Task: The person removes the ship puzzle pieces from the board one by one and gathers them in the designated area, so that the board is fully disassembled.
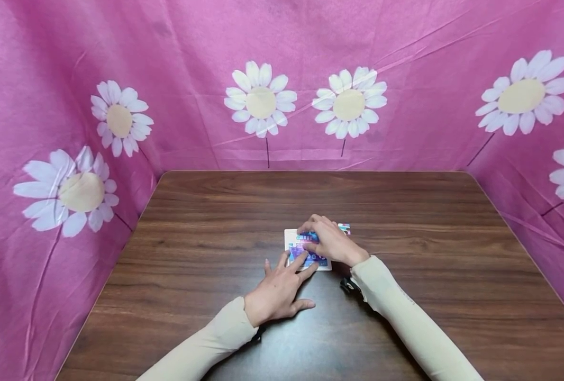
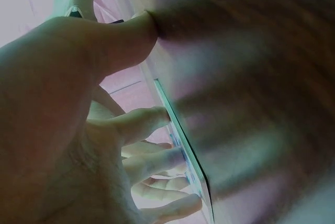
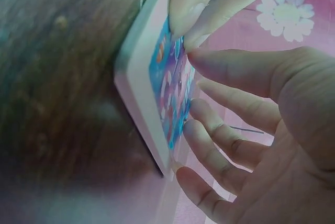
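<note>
A small flat board (image 1: pixel 290 234) with a white border and a blue and purple picture lies on the table, partly covered by both hands. My left hand (image 1: pixel 276 292) reaches it from the near left, fingers spread and nearly straight, their tips on its near part; the thumb is held apart. In the left wrist view the fingertips touch the board's face (image 2: pixel 180 130) close to its edge. My right hand (image 1: pixel 331 241) arches over the far right part. The right wrist view shows its thumb and gently bent fingers (image 3: pixel 230 140) with their tips on the picture (image 3: pixel 170 85), nothing gripped between them.
A small colourful printed piece (image 1: pixel 344 228) shows just beyond the right hand. The brown wood-grain table (image 1: pixel 206 222) extends around the board. Pink cloth (image 1: pixel 191 106) with white daisies hangs along the table's back and sides.
</note>
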Motion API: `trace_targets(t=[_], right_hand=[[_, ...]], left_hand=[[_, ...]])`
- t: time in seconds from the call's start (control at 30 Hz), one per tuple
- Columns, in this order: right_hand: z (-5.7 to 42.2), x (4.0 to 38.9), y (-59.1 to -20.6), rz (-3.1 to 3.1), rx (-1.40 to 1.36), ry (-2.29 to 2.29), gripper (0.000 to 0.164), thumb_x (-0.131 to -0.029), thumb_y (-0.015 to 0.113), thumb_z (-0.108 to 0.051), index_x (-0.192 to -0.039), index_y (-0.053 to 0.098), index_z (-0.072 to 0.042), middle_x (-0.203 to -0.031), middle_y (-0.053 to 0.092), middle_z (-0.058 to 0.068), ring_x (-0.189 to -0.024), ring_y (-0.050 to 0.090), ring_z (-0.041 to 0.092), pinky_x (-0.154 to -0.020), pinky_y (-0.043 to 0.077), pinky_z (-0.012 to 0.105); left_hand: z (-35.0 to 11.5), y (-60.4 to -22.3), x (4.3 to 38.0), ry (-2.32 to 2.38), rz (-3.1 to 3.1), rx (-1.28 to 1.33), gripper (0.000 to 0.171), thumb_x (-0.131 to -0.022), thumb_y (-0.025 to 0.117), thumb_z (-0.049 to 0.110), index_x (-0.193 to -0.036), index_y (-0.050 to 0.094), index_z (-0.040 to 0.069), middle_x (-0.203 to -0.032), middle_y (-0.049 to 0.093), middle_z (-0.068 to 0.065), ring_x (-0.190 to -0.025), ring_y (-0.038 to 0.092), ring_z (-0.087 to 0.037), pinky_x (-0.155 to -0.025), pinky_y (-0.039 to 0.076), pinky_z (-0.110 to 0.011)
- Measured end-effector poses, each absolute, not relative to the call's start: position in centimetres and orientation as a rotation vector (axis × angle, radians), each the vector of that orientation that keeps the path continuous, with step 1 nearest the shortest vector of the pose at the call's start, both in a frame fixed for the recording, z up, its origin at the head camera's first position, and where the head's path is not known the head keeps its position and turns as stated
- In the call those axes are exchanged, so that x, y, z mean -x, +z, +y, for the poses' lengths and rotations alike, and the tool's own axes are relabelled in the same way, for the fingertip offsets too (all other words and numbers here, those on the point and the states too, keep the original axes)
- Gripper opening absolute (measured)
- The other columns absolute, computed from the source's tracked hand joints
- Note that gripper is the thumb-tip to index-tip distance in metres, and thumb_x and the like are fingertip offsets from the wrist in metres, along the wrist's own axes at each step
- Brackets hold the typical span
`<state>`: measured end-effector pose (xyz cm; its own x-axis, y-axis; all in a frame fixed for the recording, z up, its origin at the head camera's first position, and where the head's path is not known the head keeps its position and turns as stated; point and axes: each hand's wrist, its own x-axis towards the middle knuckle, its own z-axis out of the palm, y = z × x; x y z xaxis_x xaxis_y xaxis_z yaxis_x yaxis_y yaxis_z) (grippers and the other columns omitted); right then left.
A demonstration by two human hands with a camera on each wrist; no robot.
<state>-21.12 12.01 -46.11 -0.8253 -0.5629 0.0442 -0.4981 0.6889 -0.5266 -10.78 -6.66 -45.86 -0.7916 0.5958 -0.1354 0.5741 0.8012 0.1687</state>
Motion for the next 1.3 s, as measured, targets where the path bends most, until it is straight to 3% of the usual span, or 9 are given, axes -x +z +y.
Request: trace_targets(t=[0.27,0.4,0.57,0.73,1.0,1.3], right_hand=[[12.1,21.2,-46.1,2.777,0.885,-0.869,0.041,-0.092,0.079,-0.013,-0.131,0.068,-0.006,-0.121,0.069,0.009,-0.117,0.065,0.031,-0.107,0.044,0.059],[12.0,21.3,-46.0,2.779,0.868,-0.884,0.044,-0.091,0.081,-0.015,-0.131,0.068,-0.007,-0.121,0.069,0.008,-0.114,0.066,0.029,-0.107,0.047,0.055],[11.9,21.4,-45.9,2.766,0.872,-0.966,0.044,-0.090,0.082,-0.015,-0.130,0.069,-0.005,-0.117,0.069,0.008,-0.107,0.068,0.026,-0.098,0.055,0.047],[12.1,21.5,-45.8,2.775,0.890,-0.967,0.033,-0.091,0.081,-0.011,-0.123,0.074,-0.006,-0.114,0.072,0.008,-0.107,0.067,0.027,-0.103,0.050,0.050],[12.5,21.6,-45.9,2.765,0.851,-1.038,0.013,-0.092,0.078,-0.008,-0.103,0.078,-0.013,-0.097,0.077,0.000,-0.087,0.070,0.015,-0.083,0.059,0.039],[13.9,21.8,-45.5,2.766,0.816,-1.163,0.013,-0.097,0.072,-0.006,-0.107,0.077,-0.012,-0.095,0.080,0.003,-0.081,0.074,0.017,-0.076,0.058,0.034]], left_hand=[[-6.7,-45.8,11.0,0.199,2.816,-0.928,0.082,-0.094,0.066,0.064,-0.162,0.039,0.029,-0.173,0.029,-0.006,-0.152,0.035,-0.047,-0.097,0.046,-0.079],[-6.7,-45.7,11.0,0.208,2.814,-0.934,0.082,-0.094,0.066,0.063,-0.163,0.039,0.029,-0.173,0.030,-0.007,-0.152,0.036,-0.047,-0.097,0.046,-0.079],[-6.7,-45.8,10.9,0.205,2.821,-0.947,0.082,-0.093,0.067,0.064,-0.162,0.040,0.028,-0.171,0.033,-0.007,-0.151,0.037,-0.046,-0.096,0.047,-0.079],[-6.7,-45.8,11.0,0.217,2.817,-0.944,0.081,-0.093,0.067,0.062,-0.162,0.041,0.027,-0.172,0.031,-0.008,-0.151,0.037,-0.046,-0.096,0.046,-0.079],[-6.6,-45.9,10.7,0.186,2.812,-0.933,0.081,-0.093,0.066,0.064,-0.162,0.041,0.029,-0.172,0.032,-0.007,-0.151,0.037,-0.046,-0.097,0.046,-0.078],[-6.7,-45.9,10.8,0.191,2.811,-0.926,0.080,-0.094,0.067,0.062,-0.162,0.041,0.029,-0.171,0.033,-0.008,-0.150,0.038,-0.046,-0.097,0.047,-0.077]])
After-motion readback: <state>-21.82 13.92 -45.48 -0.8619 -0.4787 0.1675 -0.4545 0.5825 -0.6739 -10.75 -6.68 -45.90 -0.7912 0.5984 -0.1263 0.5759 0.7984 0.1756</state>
